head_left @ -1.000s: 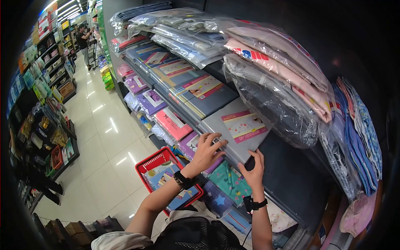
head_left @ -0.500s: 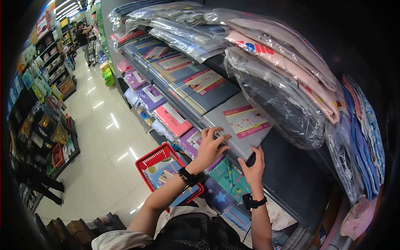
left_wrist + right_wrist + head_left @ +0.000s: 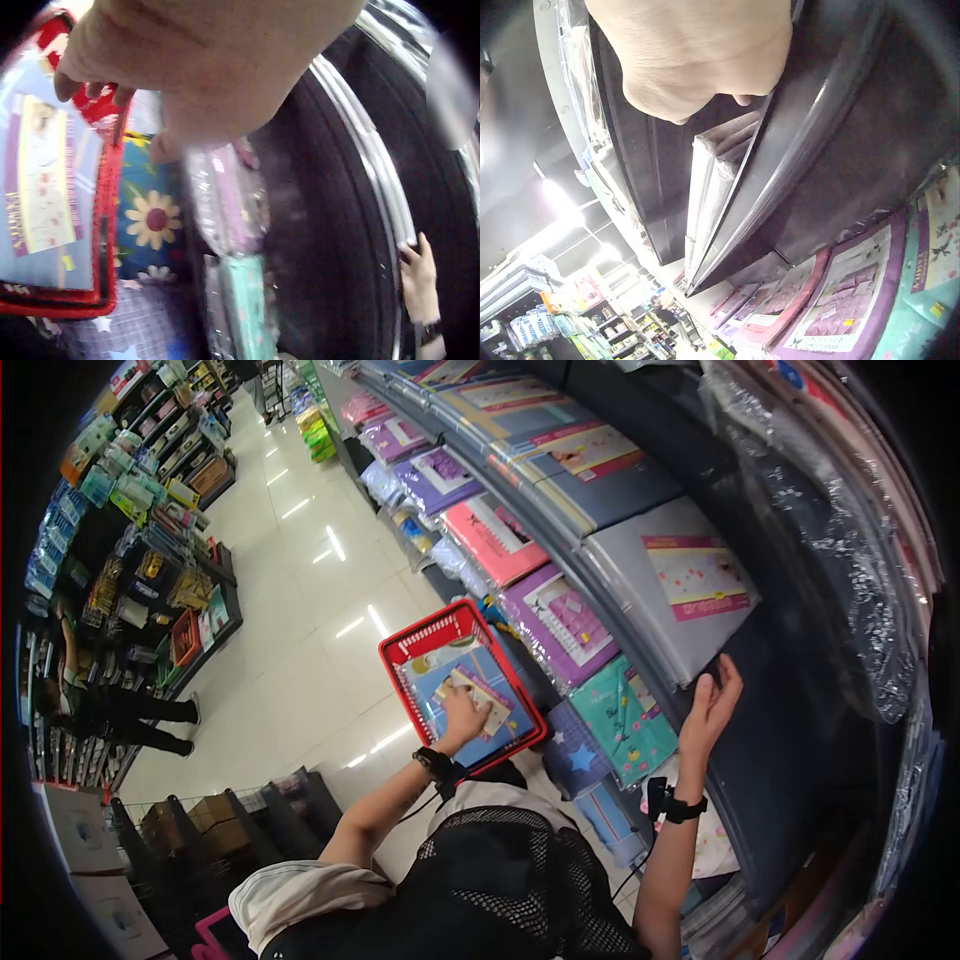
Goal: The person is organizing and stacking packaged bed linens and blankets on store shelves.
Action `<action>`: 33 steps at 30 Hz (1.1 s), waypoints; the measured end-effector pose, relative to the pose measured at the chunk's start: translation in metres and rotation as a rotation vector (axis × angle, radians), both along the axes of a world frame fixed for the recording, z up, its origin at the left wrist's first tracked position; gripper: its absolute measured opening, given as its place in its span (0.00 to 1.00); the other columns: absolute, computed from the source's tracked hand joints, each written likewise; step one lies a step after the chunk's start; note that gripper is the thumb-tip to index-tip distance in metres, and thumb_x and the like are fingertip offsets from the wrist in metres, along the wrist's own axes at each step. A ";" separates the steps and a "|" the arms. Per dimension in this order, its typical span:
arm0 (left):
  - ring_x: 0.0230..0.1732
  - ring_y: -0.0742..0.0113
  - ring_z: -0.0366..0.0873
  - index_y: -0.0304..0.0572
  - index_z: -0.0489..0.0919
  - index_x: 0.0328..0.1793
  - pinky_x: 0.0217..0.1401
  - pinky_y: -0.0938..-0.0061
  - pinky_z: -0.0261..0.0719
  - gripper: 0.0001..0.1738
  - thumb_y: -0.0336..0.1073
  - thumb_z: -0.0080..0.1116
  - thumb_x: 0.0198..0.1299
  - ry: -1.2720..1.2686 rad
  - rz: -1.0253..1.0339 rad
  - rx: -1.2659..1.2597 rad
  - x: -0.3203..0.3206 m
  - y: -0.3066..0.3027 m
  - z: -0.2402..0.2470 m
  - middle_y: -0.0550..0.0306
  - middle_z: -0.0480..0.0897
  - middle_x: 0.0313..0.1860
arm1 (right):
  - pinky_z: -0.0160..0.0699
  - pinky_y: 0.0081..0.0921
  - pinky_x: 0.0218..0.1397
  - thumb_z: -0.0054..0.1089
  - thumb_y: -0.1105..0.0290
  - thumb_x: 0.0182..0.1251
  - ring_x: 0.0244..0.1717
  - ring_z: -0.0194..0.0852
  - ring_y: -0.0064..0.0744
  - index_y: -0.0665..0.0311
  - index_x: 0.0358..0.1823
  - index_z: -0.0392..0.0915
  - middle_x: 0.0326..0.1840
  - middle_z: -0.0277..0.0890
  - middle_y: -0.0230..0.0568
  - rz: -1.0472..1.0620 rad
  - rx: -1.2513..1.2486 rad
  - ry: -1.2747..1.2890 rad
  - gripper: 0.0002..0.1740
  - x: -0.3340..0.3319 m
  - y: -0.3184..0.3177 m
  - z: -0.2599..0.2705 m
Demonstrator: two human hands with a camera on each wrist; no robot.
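Note:
My left hand (image 3: 463, 720) is over the red shopping basket (image 3: 512, 668), its fingers overlapping the label of a flat blue package (image 3: 425, 682) inside. From the left wrist, that hand (image 3: 195, 67) shows above the basket's edge with loosely bent fingers, nothing visible in them. On the dark shelf, a flat grey package (image 3: 625, 575) in clear wrap carries a pink and yellow label. Right at its near corner is my right hand (image 3: 714, 705), fingers fairly straight. The right wrist view shows the hand's back (image 3: 705, 52) near the stacked package ends (image 3: 705, 176); its fingertips are mostly hidden.
Blue-grey packages (image 3: 620, 490) lie farther along the shelf. Below it are purple (image 3: 515, 600), coral (image 3: 475, 545) and green (image 3: 610, 725) packs. Bulky plastic-wrapped bedding (image 3: 840, 560) hangs over the shelf at right. Across the tiled aisle (image 3: 290, 590), a person (image 3: 130, 705) stands beside other shelves.
My left hand has left the grey package's edge and moved down and left to the basket. My right hand stays by the package's corner. The head view has swung downward.

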State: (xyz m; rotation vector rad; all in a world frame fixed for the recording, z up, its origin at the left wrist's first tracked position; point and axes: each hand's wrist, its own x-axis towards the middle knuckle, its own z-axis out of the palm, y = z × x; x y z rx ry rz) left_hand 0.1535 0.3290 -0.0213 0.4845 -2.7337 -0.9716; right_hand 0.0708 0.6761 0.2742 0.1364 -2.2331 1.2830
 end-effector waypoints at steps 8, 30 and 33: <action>0.68 0.33 0.74 0.18 0.73 0.63 0.70 0.54 0.73 0.43 0.54 0.68 0.56 -0.755 0.300 0.731 0.061 -0.065 -0.153 0.21 0.74 0.66 | 0.73 0.35 0.65 0.51 0.66 0.81 0.66 0.71 0.40 0.72 0.66 0.71 0.67 0.69 0.49 -0.045 0.054 0.003 0.20 -0.001 -0.004 -0.001; 0.46 0.60 0.84 0.26 0.81 0.51 0.41 0.64 0.81 0.20 0.36 0.70 0.59 -0.419 0.401 1.186 0.067 -0.065 -0.120 0.47 0.85 0.44 | 0.72 0.31 0.63 0.48 0.66 0.82 0.63 0.73 0.37 0.73 0.65 0.71 0.65 0.70 0.47 -0.041 0.073 0.027 0.20 0.000 -0.002 -0.004; 0.44 0.64 0.85 0.29 0.79 0.57 0.37 0.64 0.78 0.25 0.36 0.73 0.58 -0.454 0.474 1.164 0.063 -0.062 -0.111 0.50 0.86 0.46 | 0.71 0.30 0.64 0.48 0.66 0.82 0.64 0.73 0.37 0.73 0.65 0.71 0.66 0.70 0.48 -0.055 0.053 0.037 0.20 0.001 -0.002 -0.005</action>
